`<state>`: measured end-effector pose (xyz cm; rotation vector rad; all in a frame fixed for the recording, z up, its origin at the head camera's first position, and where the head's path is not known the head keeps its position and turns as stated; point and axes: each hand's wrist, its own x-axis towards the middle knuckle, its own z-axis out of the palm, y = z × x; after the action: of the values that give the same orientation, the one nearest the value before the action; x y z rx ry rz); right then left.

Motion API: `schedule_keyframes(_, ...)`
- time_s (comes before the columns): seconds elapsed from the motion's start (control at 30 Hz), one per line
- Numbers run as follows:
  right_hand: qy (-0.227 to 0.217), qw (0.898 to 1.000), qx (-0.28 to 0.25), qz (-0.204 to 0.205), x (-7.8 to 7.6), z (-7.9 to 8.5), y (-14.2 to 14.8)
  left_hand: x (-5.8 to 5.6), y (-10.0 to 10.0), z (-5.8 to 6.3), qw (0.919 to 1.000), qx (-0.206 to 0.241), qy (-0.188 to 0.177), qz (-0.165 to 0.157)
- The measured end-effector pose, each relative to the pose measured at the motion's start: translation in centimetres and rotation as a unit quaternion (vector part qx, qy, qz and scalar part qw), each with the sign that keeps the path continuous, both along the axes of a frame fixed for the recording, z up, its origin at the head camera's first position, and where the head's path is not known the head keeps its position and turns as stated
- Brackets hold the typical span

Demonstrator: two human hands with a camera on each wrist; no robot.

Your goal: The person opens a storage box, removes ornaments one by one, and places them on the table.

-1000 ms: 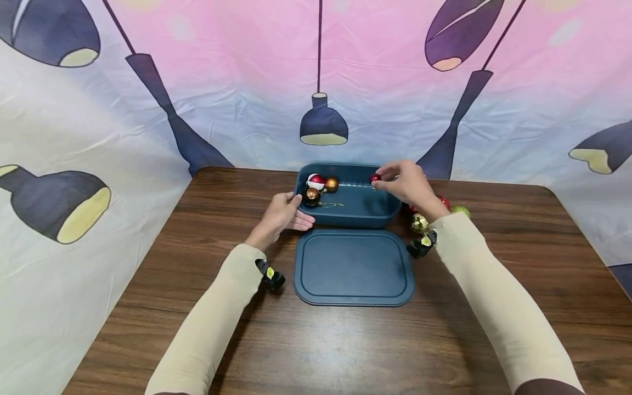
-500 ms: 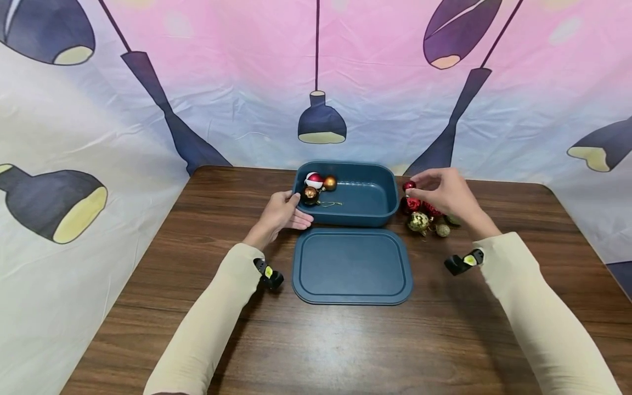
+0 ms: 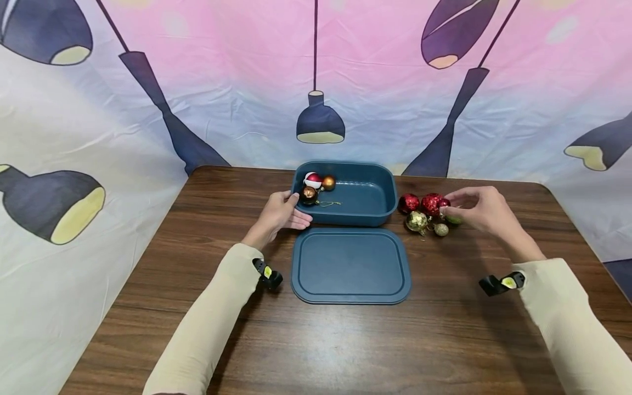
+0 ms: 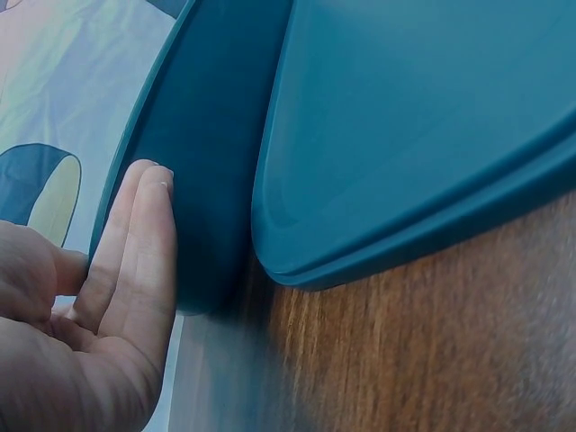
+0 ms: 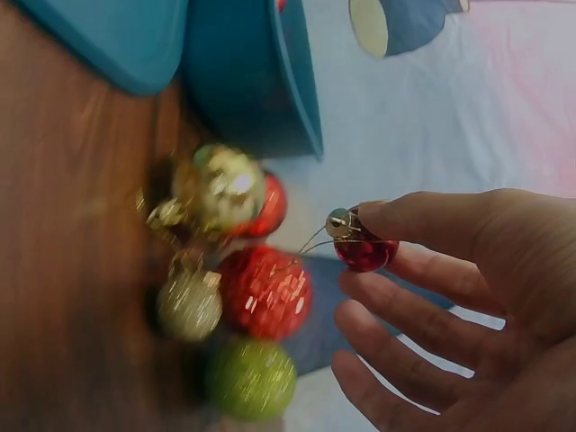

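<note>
In the head view my left hand (image 3: 280, 215) rests against the left front corner of a dark teal box (image 3: 350, 219), thumb at the rim. The left wrist view shows its straight fingers (image 4: 144, 243) flat along the outer wall. To the right of the box, my right hand (image 3: 486, 214) pinches a small dark red Christmas bauble (image 5: 367, 256) between thumb and fingers near its gold cap and string. It is held over a cluster with a red bauble (image 3: 408, 203), a glittery red bauble (image 5: 266, 293), a gold bauble (image 3: 417, 221), a small gold bauble (image 3: 441, 229) and a green bauble (image 5: 252, 380).
Inside the box's left end lie a red-and-white bauble (image 3: 313, 180), an orange-gold bauble (image 3: 328, 182) and a brown bauble (image 3: 309, 195). A teal lid (image 3: 351, 266) lies flat in front of the box on the wooden table (image 3: 336, 351). A printed cloth (image 3: 247, 120) hangs behind.
My right hand has moved from above the box's right end to the right, over the bauble cluster, still pinching the small dark red bauble. The left hand stays at the box corner.
</note>
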<state>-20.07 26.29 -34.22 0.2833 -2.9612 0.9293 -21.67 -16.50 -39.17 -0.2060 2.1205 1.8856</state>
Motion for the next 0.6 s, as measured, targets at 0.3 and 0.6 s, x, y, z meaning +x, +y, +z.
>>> schedule_keyframes(0.3,-0.016,1.0,-0.004,-0.004,1.6,-2.5,3.1,0.0,0.1,0.0,1.0,0.006,-0.002,0.007)
schedule_keyframes(0.6,-0.038,0.999,-0.009,0.001,2.2,-5.0,4.5,-0.1,0.2,-0.1,0.9999,0.011,0.0,0.006)
